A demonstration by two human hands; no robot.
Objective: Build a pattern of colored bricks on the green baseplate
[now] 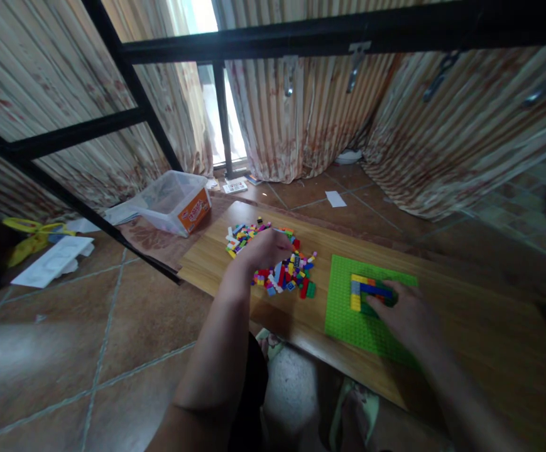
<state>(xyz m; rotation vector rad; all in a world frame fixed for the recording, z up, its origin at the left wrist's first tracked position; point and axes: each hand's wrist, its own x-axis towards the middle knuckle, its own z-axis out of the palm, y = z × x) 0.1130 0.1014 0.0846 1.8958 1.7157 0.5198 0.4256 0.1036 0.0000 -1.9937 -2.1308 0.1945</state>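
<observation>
My left hand (267,248) hovers over or touches a pile of mixed small toy building bricks (282,276) on the bench. Its fingers are curled together, and what they hold, if anything, is hidden. On a green baseplate (343,319) to the right stands a small build of yellow bricks (356,302), a grey-blue brick (355,288) and orange pieces. A long blue brick (374,290) lies across the build. My right hand (402,307) has its thumb and fingers closed around that brick's right end, covering part of the build.
The bricks and baseplate rest on a long wooden bench (207,260). Behind its left end is a clear plastic tub (171,198) with an orange label. A black metal frame (301,39) crosses above. White packaging (53,260) lies on the tiled floor, left.
</observation>
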